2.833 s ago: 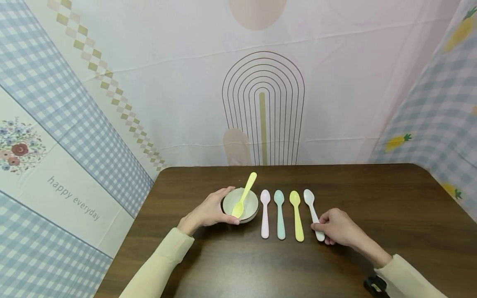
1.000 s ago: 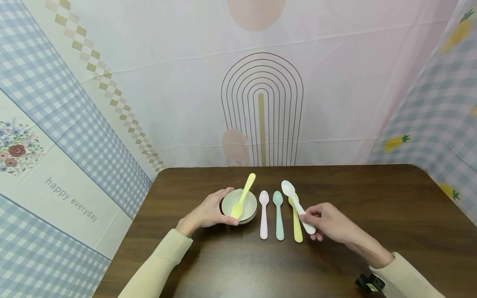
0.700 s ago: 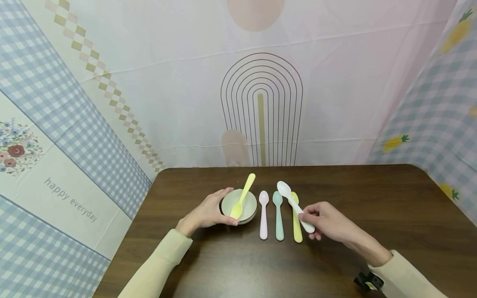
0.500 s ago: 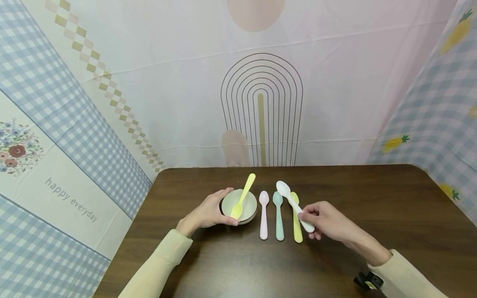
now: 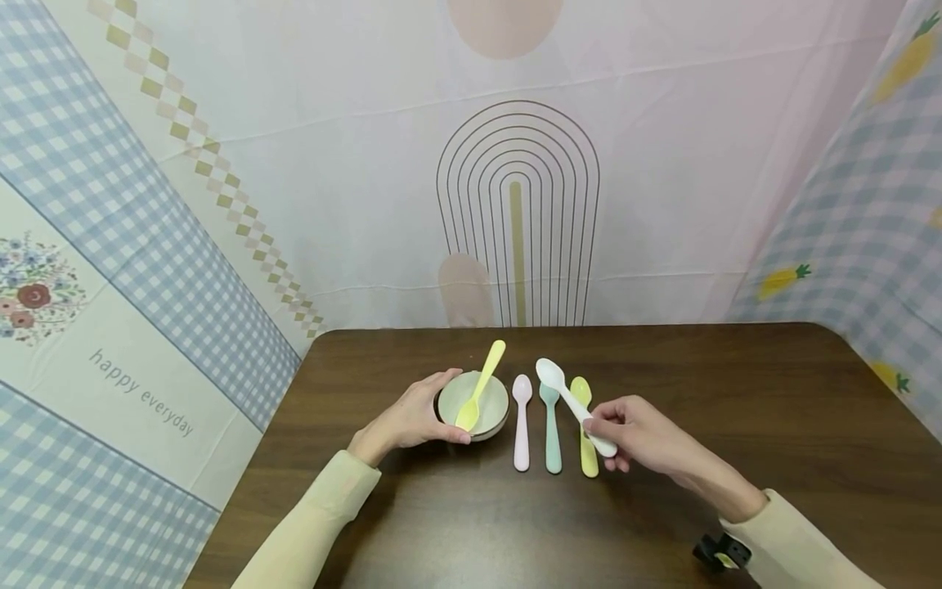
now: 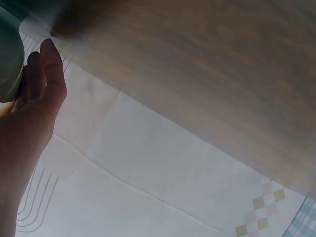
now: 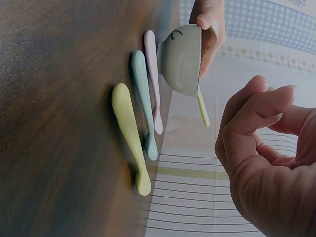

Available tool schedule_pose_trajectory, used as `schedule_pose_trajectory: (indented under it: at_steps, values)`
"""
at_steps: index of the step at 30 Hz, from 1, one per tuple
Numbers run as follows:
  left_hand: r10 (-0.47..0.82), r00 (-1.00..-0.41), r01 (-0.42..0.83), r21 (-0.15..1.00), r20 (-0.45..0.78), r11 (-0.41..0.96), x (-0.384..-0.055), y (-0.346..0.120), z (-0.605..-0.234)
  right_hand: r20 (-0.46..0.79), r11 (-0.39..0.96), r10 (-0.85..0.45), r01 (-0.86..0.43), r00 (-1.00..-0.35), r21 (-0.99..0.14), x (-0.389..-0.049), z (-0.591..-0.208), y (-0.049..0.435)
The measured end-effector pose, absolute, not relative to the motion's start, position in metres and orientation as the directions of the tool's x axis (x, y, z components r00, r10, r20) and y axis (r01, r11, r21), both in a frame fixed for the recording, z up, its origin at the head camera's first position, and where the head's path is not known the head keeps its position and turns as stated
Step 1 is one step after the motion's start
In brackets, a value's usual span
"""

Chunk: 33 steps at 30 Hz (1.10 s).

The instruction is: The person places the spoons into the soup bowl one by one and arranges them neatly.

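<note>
Holding a white spoon (image 5: 576, 406) above its fellows

From the head view, I see the right hand (image 5: 636, 429) pinching the white spoon by its handle end. The spoon slants far and left from the fingers, over the yellow spoon (image 5: 589, 454) and the head of the mint spoon (image 5: 553, 438). A pink spoon (image 5: 522, 425) lies next along the surface (image 5: 471, 523), then a bowl (image 5: 496, 405) with another yellow spoon (image 5: 486, 380) leaning in it. The left hand (image 5: 419, 413) is curved round the bowl's left side. I'd call this step the shifting of the white spoon, partly done; the next move seems to call for a firm pinch and enough height to clear the spoons beneath.

The left wrist view gives only a sliver of the bowl, with the left hand's fingers along its side.

In the right wrist view, the right hand's fingers are bent in, well off the surface. The white spoon itself is hidden there; three spoons lie apart between that hand and the surface's near part, the bowl beyond.
</note>
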<state>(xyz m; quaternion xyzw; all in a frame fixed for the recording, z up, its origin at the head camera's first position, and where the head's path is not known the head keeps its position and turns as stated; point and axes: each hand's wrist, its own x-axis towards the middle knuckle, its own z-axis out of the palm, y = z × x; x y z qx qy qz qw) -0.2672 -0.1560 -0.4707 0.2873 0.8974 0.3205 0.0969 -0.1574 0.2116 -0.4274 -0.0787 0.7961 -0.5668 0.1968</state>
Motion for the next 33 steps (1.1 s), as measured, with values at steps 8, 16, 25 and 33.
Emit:
schedule_pose_trajectory:
  at_steps: [8, 16, 25, 33]
  values:
    - [0.577, -0.817, 0.452, 0.633, 0.011, 0.628, -0.267, -0.156, -0.469, -0.189, 0.335, -0.368, 0.060, -0.911, -0.940, -0.161, -0.423, 0.207]
    - [0.579, -0.815, 0.458, 0.630, 0.016, 0.627, -0.266, -0.155, -0.469, -0.161, 0.316, -0.385, 0.034, -0.909, -0.948, -0.162, -0.421, 0.204]
    - [0.576, -0.817, 0.452, 0.637, 0.016, 0.624, -0.265, -0.156, -0.472, -0.173, 0.302, -0.383, 0.054, -0.907, -0.952, -0.163, -0.421, 0.200]
    - [0.580, -0.814, 0.470, 0.629, 0.037, 0.619, -0.265, -0.155, -0.472, -0.184, 0.289, -0.381, 0.073, -0.906, -0.954, -0.167, -0.421, 0.200]
